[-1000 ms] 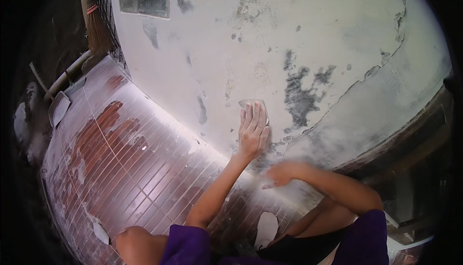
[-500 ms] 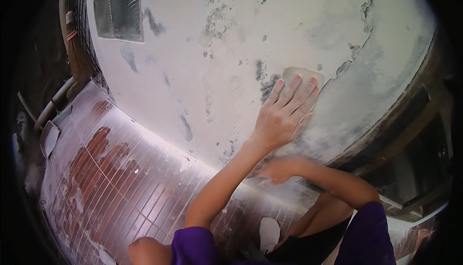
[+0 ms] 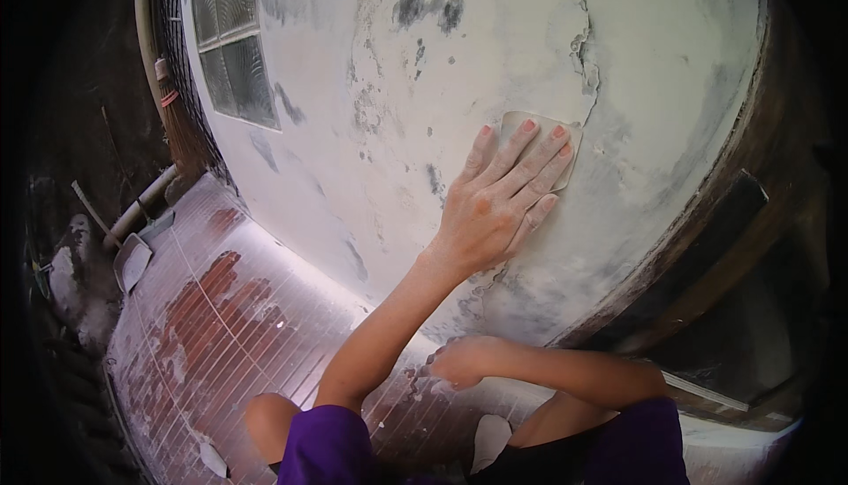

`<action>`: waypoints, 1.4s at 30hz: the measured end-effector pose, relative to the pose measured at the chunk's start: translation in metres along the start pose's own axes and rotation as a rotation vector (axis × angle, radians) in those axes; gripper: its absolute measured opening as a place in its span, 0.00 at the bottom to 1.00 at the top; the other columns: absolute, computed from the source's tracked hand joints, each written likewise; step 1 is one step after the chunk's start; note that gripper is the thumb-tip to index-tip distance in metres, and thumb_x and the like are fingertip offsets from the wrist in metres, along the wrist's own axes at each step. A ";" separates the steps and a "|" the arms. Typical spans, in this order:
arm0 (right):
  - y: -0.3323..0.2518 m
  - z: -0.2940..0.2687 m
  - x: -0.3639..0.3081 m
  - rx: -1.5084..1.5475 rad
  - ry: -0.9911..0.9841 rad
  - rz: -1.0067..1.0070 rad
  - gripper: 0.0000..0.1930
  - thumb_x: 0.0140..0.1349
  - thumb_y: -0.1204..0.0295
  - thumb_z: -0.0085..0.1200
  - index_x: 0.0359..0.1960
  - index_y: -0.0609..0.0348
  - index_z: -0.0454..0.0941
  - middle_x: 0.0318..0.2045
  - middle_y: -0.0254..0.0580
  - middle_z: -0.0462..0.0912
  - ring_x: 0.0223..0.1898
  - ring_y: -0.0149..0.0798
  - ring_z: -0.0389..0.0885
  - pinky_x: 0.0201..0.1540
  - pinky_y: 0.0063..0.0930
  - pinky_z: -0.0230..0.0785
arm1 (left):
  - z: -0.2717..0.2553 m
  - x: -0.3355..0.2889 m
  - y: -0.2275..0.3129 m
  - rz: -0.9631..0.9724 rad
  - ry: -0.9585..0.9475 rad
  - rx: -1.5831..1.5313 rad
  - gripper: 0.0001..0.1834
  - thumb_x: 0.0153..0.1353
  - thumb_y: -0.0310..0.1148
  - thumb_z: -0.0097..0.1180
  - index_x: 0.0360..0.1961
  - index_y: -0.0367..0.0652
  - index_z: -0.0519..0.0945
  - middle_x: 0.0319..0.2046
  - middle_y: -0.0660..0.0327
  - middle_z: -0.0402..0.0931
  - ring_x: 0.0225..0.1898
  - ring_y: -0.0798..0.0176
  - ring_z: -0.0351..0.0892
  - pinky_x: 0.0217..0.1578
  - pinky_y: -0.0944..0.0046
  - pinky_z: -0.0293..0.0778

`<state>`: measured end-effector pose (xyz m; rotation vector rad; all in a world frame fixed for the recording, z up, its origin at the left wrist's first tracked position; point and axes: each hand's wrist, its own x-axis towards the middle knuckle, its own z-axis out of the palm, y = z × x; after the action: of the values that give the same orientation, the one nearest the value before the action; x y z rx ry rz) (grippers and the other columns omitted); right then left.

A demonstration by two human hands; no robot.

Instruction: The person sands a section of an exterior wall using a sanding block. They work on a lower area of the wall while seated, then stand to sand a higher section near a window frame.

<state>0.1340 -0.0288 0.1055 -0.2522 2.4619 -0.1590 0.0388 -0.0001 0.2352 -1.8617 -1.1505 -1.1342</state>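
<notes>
My left hand (image 3: pixel 490 207) lies over a pale sheet of sandpaper (image 3: pixel 576 145), pressing it to the white patched wall (image 3: pixel 327 176). Its dusty fingers are stretched upward across the sheet, with the thumb along the lower right side. Part of the sheet is hidden beneath them. A jagged crack runs up the wall from just above the sheet. Lower down, my right hand (image 3: pixel 458 362) hangs apart from the sheet, near the wall's foot. Its fingers look curled but are blurred and partly turned away, so their grip is unclear.
Left of the wall, a broom (image 3: pixel 177 118) stands by a dark mesh. A glass window (image 3: pixel 234 43) is set in the wall. White dust coats the red tiled floor (image 3: pixel 221 308), where a dustpan (image 3: pixel 132 260) lies far left. Dark wooden framing (image 3: pixel 671 264) borders the wall's right.
The view has shifted, so the window and floor sit lower and further right. My left hand stays on the sandpaper, now just below the crack. The right hand's fingers look more curled.
</notes>
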 end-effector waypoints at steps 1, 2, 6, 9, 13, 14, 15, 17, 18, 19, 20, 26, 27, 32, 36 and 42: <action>-0.004 -0.001 0.000 -0.005 0.123 -0.043 0.18 0.58 0.67 0.54 0.50 0.57 0.77 0.45 0.51 0.82 0.48 0.52 0.82 0.49 0.48 0.74 | 0.000 -0.006 0.000 -0.003 -0.004 0.044 0.26 0.70 0.38 0.42 0.64 0.36 0.71 0.68 0.52 0.64 0.73 0.44 0.53 0.71 0.43 0.40; -0.008 -0.003 -0.002 -0.020 0.193 -0.062 0.15 0.57 0.67 0.54 0.44 0.60 0.82 0.43 0.51 0.83 0.47 0.51 0.83 0.47 0.48 0.75 | 0.006 -0.017 0.003 -0.039 0.030 0.020 0.25 0.69 0.38 0.44 0.63 0.38 0.72 0.68 0.54 0.64 0.72 0.45 0.54 0.71 0.44 0.41; -0.018 -0.010 -0.025 0.003 -0.008 0.053 0.14 0.58 0.66 0.54 0.39 0.61 0.83 0.42 0.51 0.84 0.46 0.52 0.83 0.47 0.47 0.76 | 0.031 -0.085 0.031 -0.075 0.170 0.029 0.24 0.67 0.39 0.48 0.60 0.39 0.75 0.65 0.53 0.68 0.71 0.48 0.59 0.71 0.45 0.43; -0.016 -0.018 -0.039 0.068 -0.120 0.070 0.15 0.56 0.69 0.53 0.45 0.60 0.81 0.43 0.52 0.83 0.47 0.54 0.82 0.50 0.48 0.75 | 0.027 -0.085 0.040 -0.101 0.143 0.169 0.24 0.67 0.38 0.46 0.60 0.37 0.76 0.64 0.49 0.69 0.70 0.46 0.60 0.71 0.46 0.46; -0.012 -0.021 -0.036 -0.027 -0.011 0.070 0.21 0.55 0.70 0.53 0.53 0.56 0.76 0.45 0.49 0.82 0.49 0.52 0.82 0.50 0.47 0.75 | 0.020 0.019 0.008 -0.156 0.283 0.015 0.25 0.66 0.34 0.46 0.62 0.33 0.72 0.66 0.47 0.65 0.71 0.44 0.58 0.69 0.48 0.52; -0.010 -0.020 -0.034 -0.047 0.037 0.069 0.21 0.55 0.70 0.53 0.53 0.56 0.76 0.46 0.48 0.82 0.50 0.52 0.81 0.51 0.46 0.74 | 0.016 0.047 -0.003 -0.017 0.382 0.011 0.26 0.66 0.34 0.46 0.62 0.33 0.72 0.67 0.47 0.65 0.71 0.45 0.58 0.69 0.48 0.52; -0.009 -0.020 -0.033 -0.074 0.066 0.086 0.22 0.55 0.70 0.53 0.54 0.56 0.75 0.47 0.47 0.82 0.50 0.51 0.81 0.51 0.46 0.74 | 0.011 0.065 -0.008 -0.019 0.384 0.021 0.26 0.66 0.33 0.46 0.62 0.33 0.72 0.67 0.48 0.65 0.71 0.46 0.58 0.69 0.48 0.52; -0.011 -0.017 -0.034 -0.050 0.071 0.062 0.19 0.59 0.68 0.52 0.53 0.56 0.76 0.47 0.47 0.82 0.51 0.50 0.80 0.53 0.45 0.73 | 0.005 0.066 -0.009 0.060 0.397 -0.005 0.25 0.66 0.33 0.46 0.62 0.34 0.72 0.67 0.49 0.65 0.71 0.46 0.58 0.69 0.48 0.52; -0.013 -0.016 -0.035 -0.042 0.049 0.054 0.19 0.60 0.67 0.52 0.53 0.55 0.76 0.47 0.47 0.82 0.50 0.50 0.81 0.53 0.44 0.73 | 0.005 0.058 -0.010 0.065 0.378 -0.010 0.25 0.66 0.34 0.46 0.62 0.34 0.73 0.67 0.49 0.65 0.71 0.47 0.59 0.69 0.48 0.52; -0.016 -0.015 -0.036 -0.042 0.046 0.038 0.19 0.62 0.65 0.52 0.54 0.55 0.75 0.46 0.46 0.82 0.50 0.50 0.81 0.53 0.44 0.73 | 0.009 0.042 -0.010 0.052 0.355 -0.007 0.25 0.66 0.34 0.46 0.62 0.34 0.73 0.67 0.49 0.66 0.71 0.46 0.59 0.69 0.48 0.53; -0.019 -0.014 -0.038 -0.017 0.028 0.033 0.19 0.62 0.64 0.53 0.53 0.55 0.77 0.45 0.46 0.83 0.49 0.49 0.81 0.52 0.45 0.73 | 0.016 0.019 -0.007 0.037 0.337 -0.001 0.25 0.66 0.34 0.46 0.62 0.35 0.74 0.66 0.49 0.66 0.71 0.46 0.59 0.69 0.48 0.53; -0.036 -0.008 -0.057 0.007 0.076 -0.040 0.22 0.65 0.55 0.53 0.54 0.55 0.76 0.45 0.47 0.83 0.48 0.51 0.82 0.51 0.46 0.73 | 0.072 -0.154 0.021 -0.006 0.192 0.010 0.23 0.66 0.36 0.46 0.58 0.36 0.77 0.63 0.50 0.71 0.69 0.45 0.62 0.68 0.47 0.54; -0.037 -0.008 -0.059 -0.009 0.039 -0.034 0.24 0.66 0.54 0.52 0.58 0.53 0.73 0.44 0.47 0.83 0.47 0.52 0.82 0.50 0.44 0.73 | 0.077 -0.169 0.027 0.036 0.228 0.052 0.22 0.66 0.36 0.46 0.57 0.35 0.78 0.62 0.50 0.71 0.68 0.44 0.63 0.68 0.46 0.54; -0.041 -0.011 -0.056 -0.046 -0.010 -0.026 0.24 0.66 0.55 0.52 0.59 0.53 0.73 0.45 0.47 0.83 0.47 0.52 0.82 0.50 0.43 0.74 | 0.073 -0.110 0.024 -0.266 0.259 0.020 0.23 0.66 0.36 0.47 0.59 0.34 0.76 0.64 0.47 0.69 0.70 0.42 0.60 0.68 0.45 0.53; -0.042 -0.004 -0.048 -0.016 0.149 -0.039 0.18 0.62 0.61 0.55 0.48 0.59 0.80 0.45 0.48 0.83 0.46 0.50 0.83 0.47 0.45 0.77 | 0.051 -0.043 -0.003 -0.186 0.340 -0.029 0.25 0.65 0.33 0.46 0.61 0.32 0.74 0.66 0.46 0.66 0.71 0.42 0.57 0.68 0.45 0.52; -0.038 0.012 -0.043 -0.002 0.280 -0.064 0.16 0.59 0.62 0.57 0.42 0.59 0.82 0.40 0.45 0.84 0.44 0.48 0.84 0.44 0.47 0.77 | 0.059 -0.143 0.025 -0.045 0.149 0.023 0.24 0.66 0.40 0.50 0.59 0.40 0.77 0.65 0.50 0.68 0.70 0.45 0.59 0.68 0.45 0.53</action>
<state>0.1797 -0.0566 0.1287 -0.3292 2.7327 -0.2333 0.0474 -0.0077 0.0787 -1.7107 -1.1206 -1.2571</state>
